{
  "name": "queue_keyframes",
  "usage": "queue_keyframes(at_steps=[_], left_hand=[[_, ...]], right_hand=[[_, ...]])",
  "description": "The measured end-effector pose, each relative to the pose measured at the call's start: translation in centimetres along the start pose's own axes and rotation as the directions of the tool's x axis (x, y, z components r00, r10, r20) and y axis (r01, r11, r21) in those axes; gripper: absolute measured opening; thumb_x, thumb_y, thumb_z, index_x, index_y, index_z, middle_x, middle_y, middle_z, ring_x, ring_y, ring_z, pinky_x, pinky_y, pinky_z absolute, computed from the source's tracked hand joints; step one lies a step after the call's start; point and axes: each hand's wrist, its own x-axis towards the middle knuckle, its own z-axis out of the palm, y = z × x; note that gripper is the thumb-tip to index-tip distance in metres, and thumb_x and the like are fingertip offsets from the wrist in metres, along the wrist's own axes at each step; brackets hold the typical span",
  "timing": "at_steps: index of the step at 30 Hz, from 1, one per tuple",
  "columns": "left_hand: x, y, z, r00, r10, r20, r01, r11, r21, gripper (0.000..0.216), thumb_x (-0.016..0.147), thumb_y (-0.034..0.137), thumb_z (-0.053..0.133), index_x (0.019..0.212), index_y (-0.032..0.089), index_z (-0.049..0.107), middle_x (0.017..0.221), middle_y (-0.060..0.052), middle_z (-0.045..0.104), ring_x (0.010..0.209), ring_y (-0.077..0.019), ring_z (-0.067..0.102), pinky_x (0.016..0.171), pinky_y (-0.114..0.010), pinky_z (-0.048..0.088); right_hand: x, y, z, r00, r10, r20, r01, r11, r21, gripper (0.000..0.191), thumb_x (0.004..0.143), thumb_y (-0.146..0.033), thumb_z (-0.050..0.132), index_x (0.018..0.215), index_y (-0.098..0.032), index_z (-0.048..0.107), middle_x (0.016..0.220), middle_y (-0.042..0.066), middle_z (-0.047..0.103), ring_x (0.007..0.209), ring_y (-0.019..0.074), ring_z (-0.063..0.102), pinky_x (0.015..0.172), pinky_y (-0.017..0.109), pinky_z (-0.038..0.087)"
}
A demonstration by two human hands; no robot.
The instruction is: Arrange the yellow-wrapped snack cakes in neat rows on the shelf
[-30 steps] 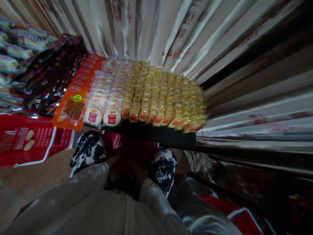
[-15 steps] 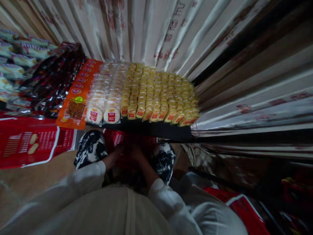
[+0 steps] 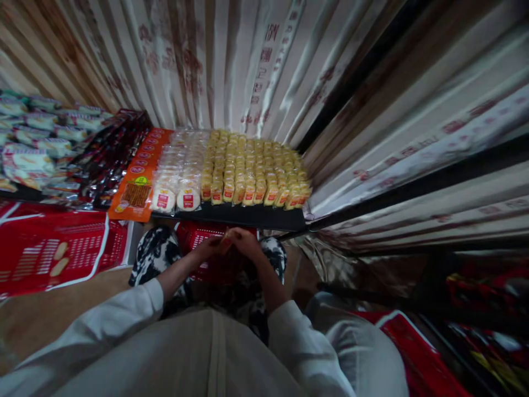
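Note:
Over a red basket [image 3: 197, 234] between my knees, my left hand [image 3: 210, 247] and my right hand [image 3: 244, 242] meet with fingers closed. A small orange-brown snack packet [image 3: 225, 241] is pinched between them, dim and blurred, so its print cannot be read. Just beyond, on a black shelf [image 3: 248, 216], stand rows of yellow wrapped cakes [image 3: 252, 171]. To their left are rows of white round crackers [image 3: 189, 198] in clear wrap and a flat orange snack bag [image 3: 138, 179].
Dark shiny packets [image 3: 111, 151] and white-green packets [image 3: 31, 160] fill the shelf's left. A red basket [image 3: 85, 245] holding two tan oval pieces lies at lower left. Pleated curtain [image 3: 231, 66] hangs behind. A person's grey-clad leg [image 3: 363, 353] and another red basket [image 3: 421, 342] are at right.
Both hands have risen out of the dark basket and come together higher up, with the small packet now visible between them. The view has shifted slightly.

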Motion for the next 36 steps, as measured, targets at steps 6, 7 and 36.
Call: queue_keyframes(at_steps=[6, 7, 36], left_hand=[[-1.8, 2.5, 1.4, 1.0, -0.011, 0.004, 0.012, 0.998, -0.061, 0.042, 0.059, 0.035, 0.079, 0.092, 0.014, 0.063, 0.078, -0.004, 0.068, 0.071, -0.0166, 0.063, 0.066, -0.026, 0.048], [-2.0, 2.8, 1.7, 1.0, 0.001, -0.012, -0.002, 0.997, -0.078, 0.045, 0.058, 0.035, 0.079, 0.093, 0.013, 0.062, 0.078, -0.004, 0.067, 0.069, -0.0152, 0.063, 0.064, -0.025, 0.047], [2.0, 7.5, 9.5, 0.971, 0.171, -0.168, -0.148, 0.979, 0.141, 0.028, 0.072, 0.009, 0.056, 0.099, 0.016, 0.059, 0.077, 0.0, 0.061, 0.063, -0.0108, 0.056, 0.058, -0.021, 0.047]], right_hand=[[-1.1, -0.6, -1.6, 0.987, 0.117, -0.106, -0.081, 0.952, 0.296, 0.025, 0.074, -0.041, 0.062, 0.084, -0.019, 0.068, 0.068, -0.002, 0.066, 0.065, 0.0143, 0.06, 0.061, 0.024, 0.047], [-1.2, -0.7, -1.8, 0.983, 0.14, -0.12, -0.086, 0.925, 0.371, 0.028, 0.073, -0.044, 0.062, 0.084, -0.018, 0.067, 0.065, -0.002, 0.065, 0.061, 0.0135, 0.058, 0.058, 0.023, 0.046], [-3.0, 1.1, -5.2, 0.888, 0.275, -0.368, 0.072, 0.708, 0.702, 0.041, 0.069, -0.042, 0.064, 0.102, -0.019, 0.058, 0.085, 0.003, 0.067, 0.071, 0.0145, 0.062, 0.064, 0.025, 0.051]])
